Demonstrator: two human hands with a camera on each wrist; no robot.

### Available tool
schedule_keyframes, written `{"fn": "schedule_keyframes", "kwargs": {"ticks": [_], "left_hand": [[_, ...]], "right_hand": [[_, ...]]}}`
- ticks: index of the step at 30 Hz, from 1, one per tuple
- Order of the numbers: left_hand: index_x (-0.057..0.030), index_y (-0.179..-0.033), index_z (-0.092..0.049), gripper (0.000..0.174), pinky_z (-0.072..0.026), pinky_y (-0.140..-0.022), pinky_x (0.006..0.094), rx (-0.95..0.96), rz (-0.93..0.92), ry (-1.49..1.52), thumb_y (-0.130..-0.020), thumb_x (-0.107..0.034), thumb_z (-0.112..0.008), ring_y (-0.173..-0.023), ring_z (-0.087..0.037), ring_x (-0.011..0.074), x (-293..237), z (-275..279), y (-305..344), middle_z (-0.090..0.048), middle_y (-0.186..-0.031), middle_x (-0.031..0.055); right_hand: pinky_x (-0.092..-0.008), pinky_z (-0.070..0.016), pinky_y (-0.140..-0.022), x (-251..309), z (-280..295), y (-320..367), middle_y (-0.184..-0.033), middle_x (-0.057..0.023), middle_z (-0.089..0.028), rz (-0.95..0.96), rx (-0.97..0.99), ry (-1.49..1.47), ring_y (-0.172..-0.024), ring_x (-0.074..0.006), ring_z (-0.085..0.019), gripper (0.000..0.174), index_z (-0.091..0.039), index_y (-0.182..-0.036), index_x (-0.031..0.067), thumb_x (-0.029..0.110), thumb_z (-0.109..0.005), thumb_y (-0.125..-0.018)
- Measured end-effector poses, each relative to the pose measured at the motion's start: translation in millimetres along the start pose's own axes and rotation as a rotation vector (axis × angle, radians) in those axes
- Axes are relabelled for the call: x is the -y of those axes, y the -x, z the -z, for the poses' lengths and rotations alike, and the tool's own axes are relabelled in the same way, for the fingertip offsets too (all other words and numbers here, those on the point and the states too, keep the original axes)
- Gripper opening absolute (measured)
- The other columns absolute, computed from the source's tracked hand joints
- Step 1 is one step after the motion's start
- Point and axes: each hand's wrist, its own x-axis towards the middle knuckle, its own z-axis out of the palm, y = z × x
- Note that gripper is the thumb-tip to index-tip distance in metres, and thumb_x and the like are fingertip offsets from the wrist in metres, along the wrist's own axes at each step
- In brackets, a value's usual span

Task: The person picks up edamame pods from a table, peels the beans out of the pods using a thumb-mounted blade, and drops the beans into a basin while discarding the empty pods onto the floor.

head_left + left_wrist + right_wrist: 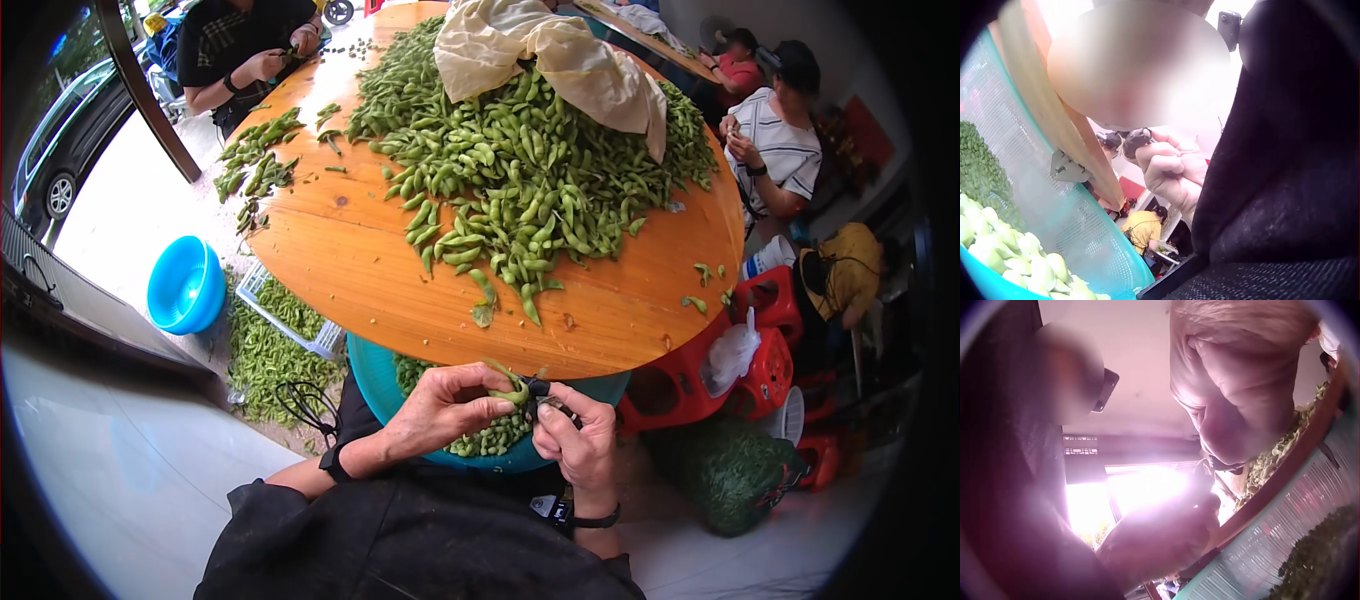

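Observation:
In the head view the left hand pinches a green pod between thumb and fingertips, just below the table's near edge. Close against it, the right hand has its fingers curled round a small dark tool, which meets the pod's end. The left wrist view shows the right hand gripping the dark tool. In the right wrist view the right hand is large and near, and the left hand is washed out by glare. Under the hands are shelled beans in a teal basin.
A pile of pods covers much of the wooden table, with a cloth on top. On the floor stand a blue basin and a crate among pods. Red stools are at right. Other people sit around.

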Motion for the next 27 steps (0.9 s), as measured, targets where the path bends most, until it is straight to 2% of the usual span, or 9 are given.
{"fn": "schedule_keyframes", "kwargs": {"ticks": [11,14,16,19,22,23,24,26,27], "left_hand": [[-0.0009,-0.099,-0.07,0.015,-0.0441,-0.055,0.0205,-0.085,0.098,-0.072,-0.086,-0.006,-0.075,-0.065,-0.057,0.0041,4,-2,1,-0.066,-0.077,0.0],[-0.0007,-0.097,-0.07,0.013,-0.0424,-0.053,0.0213,-0.115,-0.022,-0.097,-0.086,-0.006,-0.075,-0.063,-0.056,0.0043,10,-3,0,-0.065,-0.074,-0.0008],[-0.0012,-0.094,-0.069,0.01,-0.0386,-0.05,0.0222,-0.035,0.145,0.032,-0.087,-0.006,-0.075,-0.059,-0.053,0.0055,-3,-3,2,-0.064,-0.073,0.0004],[-0.0019,-0.09,-0.066,0.008,-0.0341,-0.047,0.0231,0.143,0.233,0.319,-0.088,-0.007,-0.073,-0.054,-0.049,0.0079,3,5,-1,-0.061,-0.069,0.0019],[-0.0015,-0.089,-0.064,0.011,-0.0337,-0.046,0.0247,0.18,0.348,0.407,-0.092,-0.011,-0.069,-0.053,-0.048,0.0103,2,5,-3,-0.058,-0.065,0.0033],[-0.0011,-0.089,-0.064,0.013,-0.0341,-0.047,0.0249,0.204,0.372,0.434,-0.094,-0.013,-0.067,-0.053,-0.048,0.0106,2,5,-3,-0.057,-0.064,0.0033],[-0.0011,-0.089,-0.064,0.013,-0.0341,-0.047,0.0249,0.202,0.373,0.434,-0.094,-0.013,-0.067,-0.053,-0.048,0.0106,1,3,-2,-0.057,-0.064,0.0033],[0.0,-0.092,-0.065,0.017,-0.0356,-0.048,0.0249,0.141,0.19,0.171,-0.096,-0.016,-0.064,-0.053,-0.048,0.01,-1,-3,1,-0.057,-0.064,0.0031],[0.0,-0.092,-0.065,0.017,-0.0356,-0.048,0.0249,0.143,0.187,0.17,-0.096,-0.016,-0.064,-0.053,-0.048,0.01,-1,-5,0,-0.057,-0.064,0.0031]], "right_hand": [[-0.0207,-0.0304,-0.047,-5,5,-4,-0.083,-0.0005,-0.048,-0.02,0.13,-0.094,-0.057,-0.0035,-0.042,0.026,-0.058,-0.12,-0.0106,-0.007,-0.054,-0.094],[-0.0209,-0.031,-0.047,-9,5,-3,-0.087,-0.0014,-0.048,0.02,0.106,-0.029,-0.058,-0.0038,-0.044,0.025,-0.058,-0.118,-0.0112,-0.008,-0.056,-0.093],[-0.0209,-0.0312,-0.047,-9,6,-4,-0.088,-0.0018,-0.047,0.03,0.093,0.002,-0.058,-0.0038,-0.044,0.024,-0.057,-0.116,-0.0115,-0.008,-0.056,-0.093],[-0.0208,-0.0316,-0.047,-6,12,-5,-0.087,-0.0012,-0.046,0.0,0.158,-0.057,-0.059,-0.0042,-0.045,0.02,-0.058,-0.113,-0.0112,-0.007,-0.055,-0.094],[-0.0212,-0.0327,-0.047,-11,15,-6,-0.088,-0.0012,-0.047,-0.064,0.199,-0.18,-0.059,-0.0042,-0.045,0.017,-0.059,-0.11,-0.0113,-0.006,-0.055,-0.094],[-0.0213,-0.0329,-0.047,-10,9,-5,-0.088,-0.0016,-0.047,0.035,0.161,-0.059,-0.058,-0.0043,-0.045,0.018,-0.059,-0.111,-0.0108,-0.006,-0.055,-0.094],[-0.0214,-0.033,-0.047,-10,5,-4,-0.089,-0.002,-0.048,0.136,0.123,0.062,-0.057,-0.0044,-0.045,0.019,-0.06,-0.112,-0.0103,-0.005,-0.055,-0.094],[-0.0213,-0.033,-0.048,-10,1,-2,-0.085,-0.0015,-0.048,0.122,0.064,0.061,-0.057,-0.0043,-0.044,0.021,-0.06,-0.114,-0.0099,-0.005,-0.055,-0.095],[-0.0212,-0.0331,-0.048,-10,0,-1,-0.082,-0.0009,-0.048,0.109,0.007,0.062,-0.056,-0.0043,-0.043,0.022,-0.059,-0.116,-0.0094,-0.004,-0.055,-0.095]]}}
